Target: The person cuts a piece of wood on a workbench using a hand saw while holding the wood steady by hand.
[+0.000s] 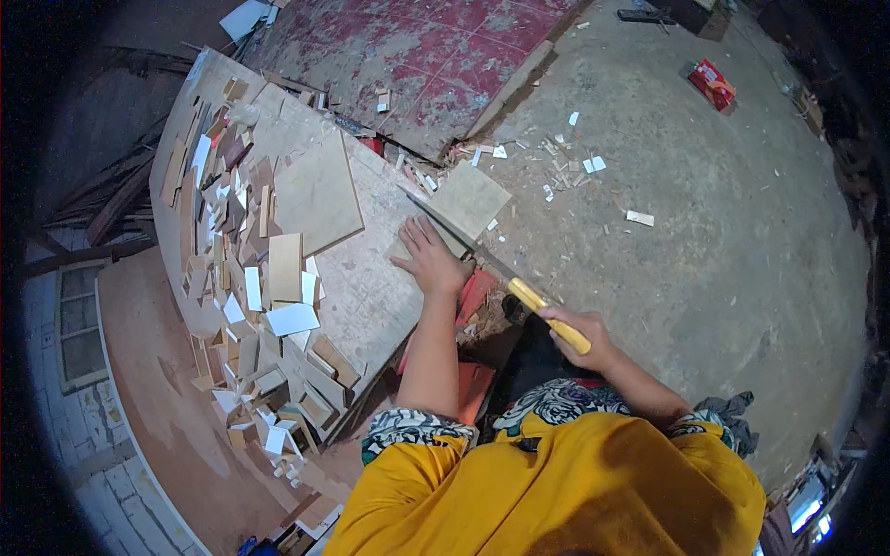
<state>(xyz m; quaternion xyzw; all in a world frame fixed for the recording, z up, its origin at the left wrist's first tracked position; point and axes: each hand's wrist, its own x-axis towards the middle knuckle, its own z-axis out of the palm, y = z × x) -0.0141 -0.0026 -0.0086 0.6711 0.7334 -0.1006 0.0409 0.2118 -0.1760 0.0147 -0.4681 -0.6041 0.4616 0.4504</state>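
Note:
My right hand is wrapped round the yellow handle of a handsaw. Its thin blade runs up and to the left, lying across a small plywood board at the worktable's right edge. Part of that board juts out past the edge, above the floor. On the near-left side of the blade, my left hand lies flat with fingers spread, pressing on the board and tabletop. The palm hides some of the board, so how deep the blade sits in it I cannot tell.
A larger plywood sheet lies on the worktable. Wood and white offcuts crowd the table's left side. Scraps litter the concrete floor, with a red box farther off. Something red shows below the table edge.

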